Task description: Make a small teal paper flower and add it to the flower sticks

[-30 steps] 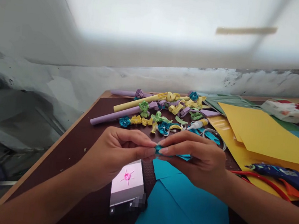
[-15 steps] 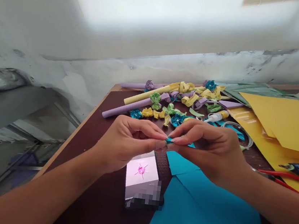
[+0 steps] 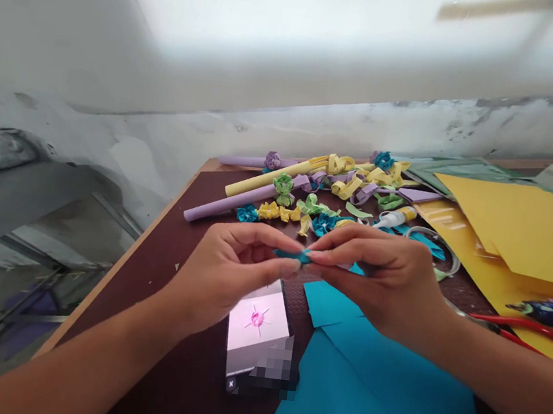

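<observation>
My left hand and my right hand meet above the dark table, fingertips pinched together on a small strip of teal paper. Both hands are closed on it, thumb against forefinger. Below them lies a phone with a pink picture on its lit screen, and a large teal paper sheet spreads under my right wrist.
Several curled paper pieces in yellow, green, teal and purple lie behind the hands with rolled paper tubes and a small glue bottle. Yellow sheets cover the right side. A blue glue gun lies at the right edge.
The view has shifted slightly. My fingers have kept working the teal strip, which now shows a little more between the two hands.
</observation>
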{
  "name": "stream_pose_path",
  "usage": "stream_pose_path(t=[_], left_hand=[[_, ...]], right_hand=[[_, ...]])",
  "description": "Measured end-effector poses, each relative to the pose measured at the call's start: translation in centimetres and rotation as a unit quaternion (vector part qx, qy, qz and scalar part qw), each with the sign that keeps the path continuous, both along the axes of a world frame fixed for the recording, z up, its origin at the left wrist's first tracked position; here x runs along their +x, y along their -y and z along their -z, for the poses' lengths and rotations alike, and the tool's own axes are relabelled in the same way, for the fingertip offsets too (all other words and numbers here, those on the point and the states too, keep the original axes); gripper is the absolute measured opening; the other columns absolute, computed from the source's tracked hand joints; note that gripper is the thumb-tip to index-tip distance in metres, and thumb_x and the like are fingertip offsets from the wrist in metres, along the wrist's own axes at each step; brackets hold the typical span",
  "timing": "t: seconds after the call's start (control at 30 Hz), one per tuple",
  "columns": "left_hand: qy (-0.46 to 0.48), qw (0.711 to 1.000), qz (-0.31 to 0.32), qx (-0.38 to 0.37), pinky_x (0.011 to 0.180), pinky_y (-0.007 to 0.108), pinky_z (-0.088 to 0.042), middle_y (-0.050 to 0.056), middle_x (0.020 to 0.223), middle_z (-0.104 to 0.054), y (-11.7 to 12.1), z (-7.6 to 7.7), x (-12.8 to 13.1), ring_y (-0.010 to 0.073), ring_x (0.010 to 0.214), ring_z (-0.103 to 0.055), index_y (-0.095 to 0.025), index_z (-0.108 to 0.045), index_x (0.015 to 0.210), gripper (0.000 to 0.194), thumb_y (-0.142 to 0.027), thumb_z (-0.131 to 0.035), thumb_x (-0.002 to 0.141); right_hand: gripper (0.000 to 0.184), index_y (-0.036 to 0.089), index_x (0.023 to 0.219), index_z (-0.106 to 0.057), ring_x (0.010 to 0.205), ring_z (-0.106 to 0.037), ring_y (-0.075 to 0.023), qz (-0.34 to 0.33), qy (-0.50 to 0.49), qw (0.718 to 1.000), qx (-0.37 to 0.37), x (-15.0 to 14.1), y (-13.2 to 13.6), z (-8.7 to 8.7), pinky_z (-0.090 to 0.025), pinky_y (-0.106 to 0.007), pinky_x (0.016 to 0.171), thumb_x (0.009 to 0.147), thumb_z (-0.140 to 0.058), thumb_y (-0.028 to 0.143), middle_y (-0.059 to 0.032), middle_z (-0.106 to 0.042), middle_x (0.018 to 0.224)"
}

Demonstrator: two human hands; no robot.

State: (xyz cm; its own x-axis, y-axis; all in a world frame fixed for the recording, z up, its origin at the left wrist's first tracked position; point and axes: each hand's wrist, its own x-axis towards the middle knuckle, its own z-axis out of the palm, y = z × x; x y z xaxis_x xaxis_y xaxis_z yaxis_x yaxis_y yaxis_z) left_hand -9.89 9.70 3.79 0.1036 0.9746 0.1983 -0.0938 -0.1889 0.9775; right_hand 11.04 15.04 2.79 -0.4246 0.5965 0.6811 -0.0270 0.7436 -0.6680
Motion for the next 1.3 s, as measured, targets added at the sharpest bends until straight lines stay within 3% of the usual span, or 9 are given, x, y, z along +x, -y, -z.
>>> stream_pose_path(t=[0.1, 0.2, 0.4, 0.5, 0.73, 0.97, 1.13, 1.2, 1.3], left_hand=[[0.038, 0.997, 0.021, -0.070, 0.068, 0.024, -0.063, 0.002, 0.081, -0.080, -0.1, -0.1, -0.3, 0.0148, 0.071, -0.075, -0.024, -0.083, 0.090, 0.013, -0.018, -0.086, 0.078], [-0.006, 1.000, -0.006, -0.014, 0.066, 0.022, -0.061, 0.002, 0.078, -0.079, 0.0, -0.1, -0.5, 0.0137, 0.070, -0.073, -0.023, -0.083, 0.079, 0.009, -0.015, -0.087, 0.076], [-0.234, 0.946, -0.104, 0.200, 0.074, 0.023, -0.061, 0.000, 0.090, -0.082, 1.0, -1.0, -0.7, 0.0155, 0.083, -0.075, -0.026, -0.084, 0.085, 0.015, -0.012, -0.081, 0.081], [-0.293, 0.910, -0.110, 0.271, 0.076, 0.025, -0.061, 0.000, 0.093, -0.082, 1.2, -1.0, -0.7, 0.0156, 0.083, -0.076, -0.026, -0.083, 0.087, 0.017, -0.009, -0.079, 0.082], [-0.245, 0.950, -0.104, 0.166, 0.070, 0.028, -0.062, 0.002, 0.089, -0.082, 0.8, 1.0, -0.5, 0.0198, 0.078, -0.076, -0.024, -0.081, 0.094, 0.014, -0.019, -0.083, 0.081], [-0.273, 0.911, -0.105, 0.292, 0.073, 0.027, -0.063, -0.002, 0.091, -0.084, 1.2, 0.9, -0.7, 0.0191, 0.080, -0.079, -0.032, -0.082, 0.094, 0.024, -0.011, -0.081, 0.081], [-0.120, 0.989, -0.024, 0.084, 0.064, 0.028, -0.064, 0.003, 0.082, -0.083, 0.9, 1.0, -0.1, 0.0198, 0.071, -0.077, -0.028, -0.085, 0.090, 0.010, -0.023, -0.083, 0.082], [-0.031, 0.999, 0.010, -0.021, 0.064, 0.027, -0.065, 0.004, 0.077, -0.081, 0.6, 1.0, 0.3, 0.0190, 0.068, -0.077, -0.027, -0.086, 0.087, 0.006, -0.027, -0.084, 0.081], [0.015, 0.999, 0.010, -0.034, 0.067, 0.024, -0.063, 0.004, 0.082, -0.080, 0.4, 1.0, 0.4, 0.0162, 0.072, -0.075, -0.027, -0.086, 0.083, 0.007, -0.022, -0.086, 0.078]], right_hand=[[0.017, 0.025, 0.092, -0.080, 0.081, -0.074, -0.0156, -0.016, 0.025, 0.992, 0.122, 0.4, 0.2, -0.1, -0.062, -0.028, 0.074, 0.088, -0.075, 0.010, -0.0047, -0.077, 0.096], [0.019, 0.026, 0.097, -0.079, 0.085, -0.074, -0.0156, -0.025, 0.044, 0.989, 0.143, 0.5, 0.3, -0.2, -0.062, -0.028, 0.077, 0.090, -0.072, 0.010, -0.0045, -0.077, 0.099], [0.020, 0.023, 0.098, -0.081, 0.076, -0.076, -0.0166, -0.032, 0.014, 0.991, -0.129, -0.1, 0.0, -0.2, -0.063, -0.024, 0.065, 0.080, -0.086, 0.025, -0.0019, -0.080, 0.086], [0.011, 0.022, 0.088, -0.083, 0.071, -0.075, -0.0159, -0.050, -0.005, 0.983, -0.179, -0.2, -0.1, -0.2, -0.063, -0.023, 0.062, 0.078, -0.087, 0.024, -0.0013, -0.079, 0.079], [0.014, 0.024, 0.096, -0.082, 0.080, -0.077, -0.0163, -0.021, 0.015, 0.998, 0.055, 0.2, 0.1, 0.2, -0.063, -0.026, 0.071, 0.088, -0.076, 0.014, -0.0039, -0.081, 0.091], [0.017, 0.022, 0.104, -0.079, 0.079, -0.076, -0.0159, -0.044, 0.020, 0.994, 0.100, 0.4, -0.4, 0.3, -0.063, -0.027, 0.073, 0.088, -0.077, 0.015, -0.0053, -0.080, 0.092], [0.015, 0.018, 0.105, -0.078, 0.083, -0.077, -0.0164, -0.043, 0.042, 0.985, 0.159, 1.0, -0.7, 0.0, -0.064, -0.027, 0.077, 0.092, -0.073, 0.014, -0.0090, -0.080, 0.094], [0.017, 0.018, 0.107, -0.078, 0.085, -0.077, -0.0168, -0.050, 0.043, 0.982, 0.179, 1.1, -0.8, 0.0, -0.064, -0.028, 0.078, 0.092, -0.072, 0.013, -0.0098, -0.080, 0.096], [0.019, 0.020, 0.109, -0.078, 0.086, -0.077, -0.0172, -0.057, 0.035, 0.985, 0.160, 1.0, -0.8, 0.2, -0.064, -0.028, 0.079, 0.091, -0.074, 0.014, -0.0090, -0.080, 0.099]])
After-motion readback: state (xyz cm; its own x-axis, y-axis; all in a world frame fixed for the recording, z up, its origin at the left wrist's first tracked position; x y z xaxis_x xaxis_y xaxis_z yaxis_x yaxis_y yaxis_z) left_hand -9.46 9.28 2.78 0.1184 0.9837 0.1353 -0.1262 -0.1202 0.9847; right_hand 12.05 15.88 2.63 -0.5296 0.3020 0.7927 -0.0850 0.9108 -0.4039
